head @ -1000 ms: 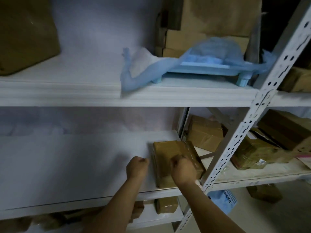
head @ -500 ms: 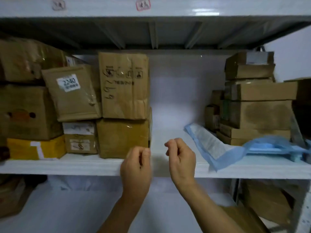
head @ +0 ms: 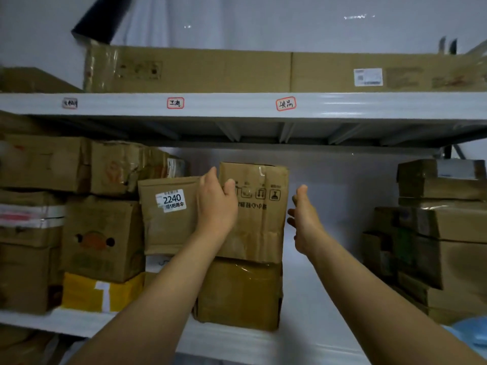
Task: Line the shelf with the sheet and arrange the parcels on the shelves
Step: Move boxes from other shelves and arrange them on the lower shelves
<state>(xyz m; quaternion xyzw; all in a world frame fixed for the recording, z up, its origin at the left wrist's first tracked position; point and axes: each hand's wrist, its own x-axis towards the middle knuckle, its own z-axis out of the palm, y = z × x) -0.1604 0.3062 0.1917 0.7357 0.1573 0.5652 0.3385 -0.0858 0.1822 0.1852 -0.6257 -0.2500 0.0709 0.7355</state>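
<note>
A tall brown carton with printed handling symbols [head: 259, 212] stands on a taped brown parcel [head: 238, 293] on the white shelf [head: 232, 338]. My left hand [head: 216, 206] lies against the carton's upper left edge, fingers curled on its front, between it and the flat parcel labelled 2240 [head: 168, 214]. My right hand [head: 303, 219] is open just right of the carton, palm toward its side, not touching. A corner of the blue sheet [head: 471, 333] shows at the lower right.
Cartons fill the shelf's left side [head: 100, 238] and are stacked at its right [head: 442, 233], with a bare gap between. The shelf above [head: 237, 104] carries handwritten labels and long flat cartons [head: 263, 72].
The view rose from the lower shelf to this one. My hands left the small parcel below and went up; the left now rests on the tall carton, the right has opened beside it.
</note>
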